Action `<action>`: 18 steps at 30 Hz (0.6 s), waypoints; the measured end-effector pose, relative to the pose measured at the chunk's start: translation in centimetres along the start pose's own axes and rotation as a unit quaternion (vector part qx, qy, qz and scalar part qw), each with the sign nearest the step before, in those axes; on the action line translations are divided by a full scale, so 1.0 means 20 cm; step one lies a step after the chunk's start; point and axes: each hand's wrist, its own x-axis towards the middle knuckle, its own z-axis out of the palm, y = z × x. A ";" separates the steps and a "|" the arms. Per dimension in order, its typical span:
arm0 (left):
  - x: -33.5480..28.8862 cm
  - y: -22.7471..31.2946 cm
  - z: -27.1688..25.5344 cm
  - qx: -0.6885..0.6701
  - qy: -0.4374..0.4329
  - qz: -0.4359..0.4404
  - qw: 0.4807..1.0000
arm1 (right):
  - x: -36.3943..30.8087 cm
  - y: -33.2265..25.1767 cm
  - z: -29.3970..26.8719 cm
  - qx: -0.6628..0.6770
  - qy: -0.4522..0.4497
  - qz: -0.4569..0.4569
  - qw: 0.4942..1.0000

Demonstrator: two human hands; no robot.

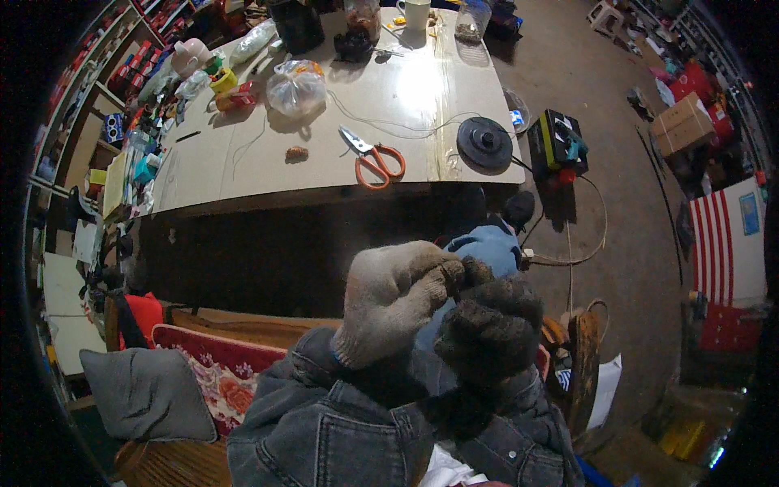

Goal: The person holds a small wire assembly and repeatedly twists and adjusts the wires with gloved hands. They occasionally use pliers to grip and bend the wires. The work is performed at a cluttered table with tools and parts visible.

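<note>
My left hand, in a pale knitted work glove, is closed in front of my chest. Against it, fingertip to fingertip, is my right hand, also closed, its glove dark with grime. Whatever is pinched between them, if anything, is hidden by the fingers. Beyond my hands, orange-handled scissors lie near the front edge of the table, blades slightly apart. A small brown ridged object lies to their left, and a round black base with a knob rests at the right corner.
A tied plastic bag, a red bottle and a white mug stand on the table. Thin wire trails across it. On the right are a black-and-yellow box and a floor cable. A grey cushion lies at left.
</note>
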 end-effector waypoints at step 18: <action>-0.01 0.03 0.00 -0.041 -0.003 -0.042 0.998 | 0.11 -0.07 -0.08 0.014 0.043 -0.062 0.997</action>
